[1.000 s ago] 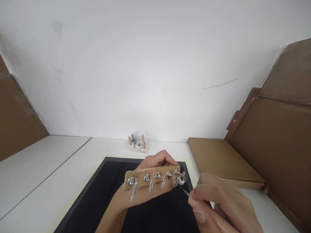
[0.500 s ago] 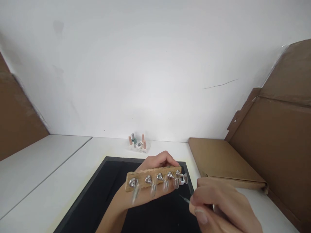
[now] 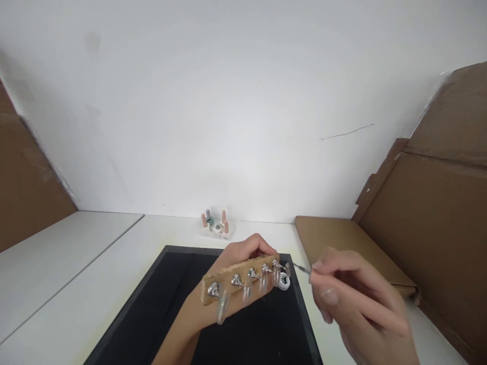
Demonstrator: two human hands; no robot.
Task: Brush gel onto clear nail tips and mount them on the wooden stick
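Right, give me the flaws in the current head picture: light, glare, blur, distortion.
Head view: soft light, brightest mid-way across the white wall; small glints on the metal studs; translucent nail tips and fine-tipped tool slightly soft; nail polish bottles too small for legible labels; apparent wide-angle stretch in the right-hand cardboard panel.

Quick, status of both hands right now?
Left hand: closed, holding the wooden strip with clear nail tips on metal holders.
Right hand: closed, holding a slim fine-tipped tool, possibly a brush.
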